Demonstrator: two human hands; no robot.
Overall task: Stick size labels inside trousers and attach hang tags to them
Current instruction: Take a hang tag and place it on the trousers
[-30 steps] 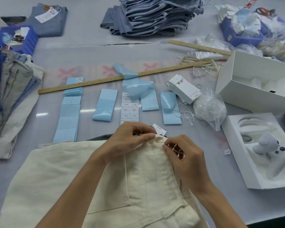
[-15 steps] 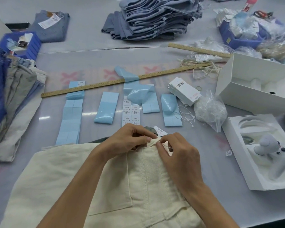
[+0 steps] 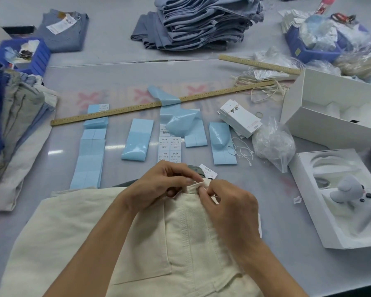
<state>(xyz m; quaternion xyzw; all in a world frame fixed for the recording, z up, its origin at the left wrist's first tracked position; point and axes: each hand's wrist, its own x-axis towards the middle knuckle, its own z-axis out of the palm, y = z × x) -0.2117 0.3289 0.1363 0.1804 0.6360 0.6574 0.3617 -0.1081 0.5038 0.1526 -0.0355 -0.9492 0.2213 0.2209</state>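
**Both hands at the waistband, tag not yet hanging free**

Nearest you, the cream trousers (image 3: 77,236) lie flat across the near edge of the bench (image 3: 287,221), waistband pointing away, so the band sits where both hands reach it without stretching. Your left hand (image 3: 159,187) pinches the top edge of the waistband with curled fingers, probably to hold the cloth steady. Your right hand (image 3: 227,206) pinches the same fold just beside it, thumb and forefinger closed small (whatever fine thing they hold, a string or pin, is hidden, so I cannot tell). One white hang tag (image 3: 208,171) peeks out just beyond your knuckles, touching the band; it looks to be the one being attached.

Further towards the middle of the bench, the size labels (image 3: 169,148) lie on their sheet, flanked by blue backing strips (image 3: 88,161) set in a row, likely so each size is easy to pick out. To their right lie loose tag strings (image 3: 241,152), a clear bag (image 3: 272,144) and a stack of hang tags (image 3: 240,118), all within your right hand's reach. A long wooden ruler (image 3: 120,111) crosses behind them.

At the right edge sit two open white boxes (image 3: 326,125). At the far edge, a pile of folded blue trousers (image 3: 201,22) stands, and a single folded pair (image 3: 66,31) with a tag on it lies to the left.
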